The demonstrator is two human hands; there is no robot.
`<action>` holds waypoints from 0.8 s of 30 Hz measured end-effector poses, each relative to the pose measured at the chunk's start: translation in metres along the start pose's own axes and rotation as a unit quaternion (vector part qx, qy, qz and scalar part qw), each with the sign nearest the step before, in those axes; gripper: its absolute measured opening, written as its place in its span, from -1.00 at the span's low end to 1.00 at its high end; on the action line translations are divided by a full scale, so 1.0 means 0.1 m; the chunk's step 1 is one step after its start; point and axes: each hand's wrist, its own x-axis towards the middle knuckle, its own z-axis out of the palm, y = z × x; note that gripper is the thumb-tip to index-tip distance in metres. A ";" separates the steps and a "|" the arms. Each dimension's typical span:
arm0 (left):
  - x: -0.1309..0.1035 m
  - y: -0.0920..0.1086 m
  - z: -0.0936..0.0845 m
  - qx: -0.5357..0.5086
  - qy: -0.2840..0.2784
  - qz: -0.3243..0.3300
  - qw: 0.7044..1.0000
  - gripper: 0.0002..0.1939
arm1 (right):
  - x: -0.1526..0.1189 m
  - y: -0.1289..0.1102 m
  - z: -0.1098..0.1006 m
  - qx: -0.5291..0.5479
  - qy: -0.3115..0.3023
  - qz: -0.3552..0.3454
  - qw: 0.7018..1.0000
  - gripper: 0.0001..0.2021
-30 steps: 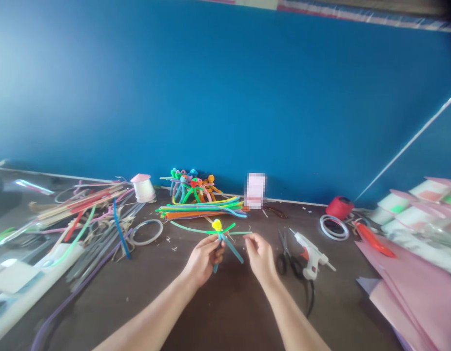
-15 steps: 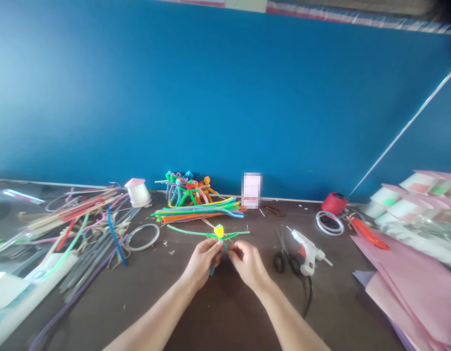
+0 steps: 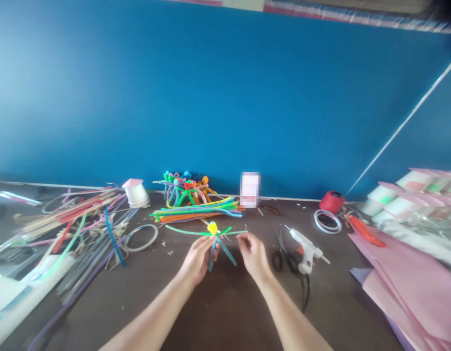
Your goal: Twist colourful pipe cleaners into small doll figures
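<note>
A small pipe-cleaner figure has a yellow head point(image 3: 212, 227), green arms point(image 3: 225, 231) and two teal legs point(image 3: 226, 252) hanging apart. My left hand point(image 3: 200, 257) is closed on its middle, just under the head. To its right, my right hand point(image 3: 253, 254) is off the figure, fingers loosely curled and apart. Its fingertips are by the end of a pale green pipe cleaner point(image 3: 181, 230) that lies behind the figure; whether they touch it is unclear. Behind these is a bundle of coloured pipe cleaners point(image 3: 196, 212).
Finished figures point(image 3: 186, 189) stand by the blue wall. Scissors point(image 3: 282, 253), a white glue gun point(image 3: 304, 248) and pink sheets point(image 3: 404, 278) lie on the right. A white tape ring point(image 3: 142, 238), loose strips point(image 3: 89, 253) and a pink-topped cup point(image 3: 136, 194) are on the left.
My right hand has let go of the figure and moved a little right. The figure's teal legs now spread apart, and it has shifted slightly left in my left hand.
</note>
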 end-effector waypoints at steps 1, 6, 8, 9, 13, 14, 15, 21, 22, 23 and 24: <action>0.00 0.00 0.00 -0.002 0.000 0.001 1.000 -0.79 | 0.00 0.01 0.00 -0.008 0.007 -0.008 1.000 -0.84; 0.00 -0.01 -0.02 -0.006 -0.001 -0.002 1.000 -0.79 | 0.03 0.04 -0.03 -0.090 0.029 -0.089 0.992 -0.77; 0.00 -0.01 -0.02 -0.006 -0.003 -0.003 1.000 -0.81 | 0.04 0.07 -0.03 -0.151 0.018 -0.116 0.981 -0.70; 0.00 -0.01 -0.02 -0.008 -0.005 -0.004 1.000 -0.82 | 0.04 0.10 -0.03 -0.183 0.007 -0.119 0.976 -0.66; 0.01 -0.01 -0.04 -0.018 -0.001 -0.021 1.000 -0.84 | 0.03 0.16 0.01 -0.276 -0.055 -0.085 0.956 -0.55; 0.01 -0.01 -0.04 -0.019 0.000 -0.025 1.000 -0.84 | 0.02 0.16 0.02 -0.288 -0.064 -0.079 0.952 -0.54; 0.01 -0.02 -0.04 -0.020 -0.001 -0.029 0.999 -0.84 | 0.01 0.15 0.03 -0.297 -0.070 -0.076 0.949 -0.54; 0.01 -0.03 -0.04 -0.026 0.000 -0.043 0.999 -0.86 | 0.00 0.06 0.00 -0.328 -0.060 -0.086 0.939 -0.68; 0.01 -0.03 -0.03 -0.025 0.001 -0.044 0.999 -0.87 | 0.00 0.05 -0.02 -0.335 -0.057 -0.080 0.937 -0.73; 0.02 -0.03 -0.03 -0.023 0.000 -0.045 0.999 -0.87 | 0.00 0.04 -0.03 -0.343 -0.054 -0.074 0.935 -0.79; 0.02 -0.03 -0.03 -0.022 -0.001 -0.045 0.999 -0.87 | 0.00 0.03 -0.03 -0.351 -0.053 -0.069 0.932 -0.85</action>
